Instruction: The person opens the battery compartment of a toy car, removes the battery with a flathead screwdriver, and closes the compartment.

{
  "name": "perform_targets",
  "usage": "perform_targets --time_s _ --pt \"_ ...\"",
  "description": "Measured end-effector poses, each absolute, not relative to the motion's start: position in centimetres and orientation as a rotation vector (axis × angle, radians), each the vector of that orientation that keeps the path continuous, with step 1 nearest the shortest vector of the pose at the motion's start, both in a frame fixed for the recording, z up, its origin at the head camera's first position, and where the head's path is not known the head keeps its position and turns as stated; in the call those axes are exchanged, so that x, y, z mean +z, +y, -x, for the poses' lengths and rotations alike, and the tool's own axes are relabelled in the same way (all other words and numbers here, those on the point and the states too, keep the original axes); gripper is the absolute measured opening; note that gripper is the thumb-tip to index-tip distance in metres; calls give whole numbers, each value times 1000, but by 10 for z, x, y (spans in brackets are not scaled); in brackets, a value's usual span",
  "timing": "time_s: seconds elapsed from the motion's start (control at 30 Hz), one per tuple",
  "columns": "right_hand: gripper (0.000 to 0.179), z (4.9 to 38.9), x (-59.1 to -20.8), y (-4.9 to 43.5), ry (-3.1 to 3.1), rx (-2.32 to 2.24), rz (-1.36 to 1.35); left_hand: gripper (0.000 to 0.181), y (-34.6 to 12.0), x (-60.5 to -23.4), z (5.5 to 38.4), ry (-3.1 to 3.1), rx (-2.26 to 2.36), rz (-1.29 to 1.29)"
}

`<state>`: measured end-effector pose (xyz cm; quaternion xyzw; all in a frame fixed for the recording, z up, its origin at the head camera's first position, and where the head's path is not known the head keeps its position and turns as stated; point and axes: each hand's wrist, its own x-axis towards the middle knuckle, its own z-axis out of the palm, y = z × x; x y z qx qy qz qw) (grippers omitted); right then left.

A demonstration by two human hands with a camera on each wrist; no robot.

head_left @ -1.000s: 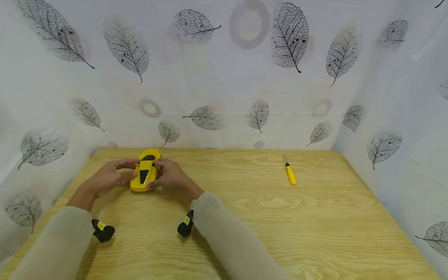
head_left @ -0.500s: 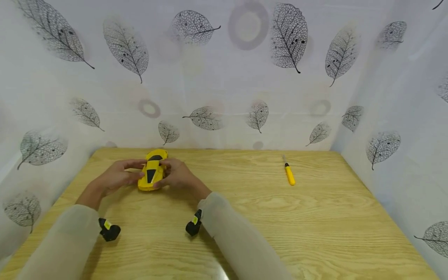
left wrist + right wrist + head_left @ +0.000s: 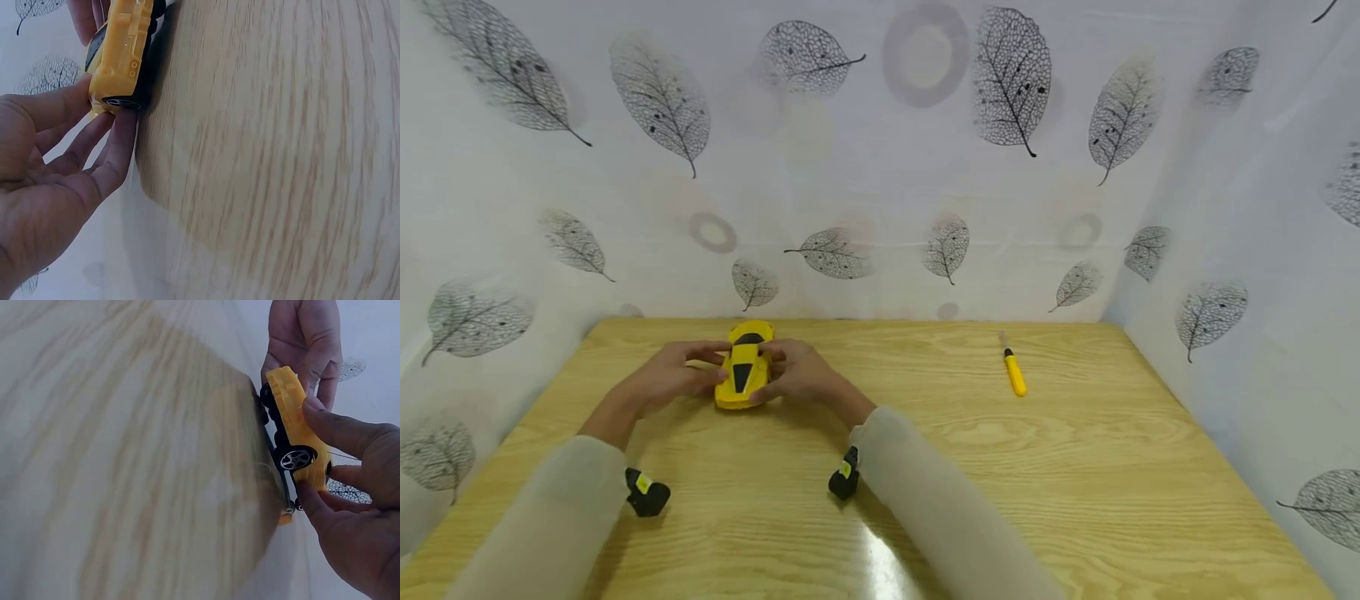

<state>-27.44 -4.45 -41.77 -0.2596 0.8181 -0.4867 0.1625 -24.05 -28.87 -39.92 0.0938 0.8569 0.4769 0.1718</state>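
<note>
A yellow toy car (image 3: 743,367) with black windows stands lengthwise near the back left of the table, between both hands. My left hand (image 3: 673,377) holds its left side, thumb and fingertips at one end of the body in the left wrist view. From the other side my right hand (image 3: 808,373) grips it, the thumb (image 3: 331,425) along the flank and the fingers round by a wheel (image 3: 296,459). The wheels sit close over the tabletop in the right wrist view.
A screwdriver (image 3: 1015,375) with a yellow handle lies toward the back right of the wooden table (image 3: 1037,483). Leaf-patterned cloth (image 3: 865,183) rises behind the table and along its sides. Black wrist cameras (image 3: 647,493) hang below both sleeves.
Both hands have moved to the right along the back of the table, carrying the toy car between them. The screwdriver stays where it lay.
</note>
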Motion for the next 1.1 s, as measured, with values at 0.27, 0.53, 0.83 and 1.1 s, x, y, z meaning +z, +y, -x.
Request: perform_targets --time_s 0.27,0.53,0.83,1.1 --pt "86 278 -415 -23 2316 -1342 680 64 -269 -401 246 2447 1355 -290" --pt "86 278 -413 -3 2309 -1332 677 62 -251 -403 250 2446 1355 -293" --pt "86 277 -414 25 2358 -1301 683 60 -222 -403 254 2416 1394 -284" --pt "87 274 -412 56 2313 -1352 692 58 -195 -405 257 2409 1427 -291"
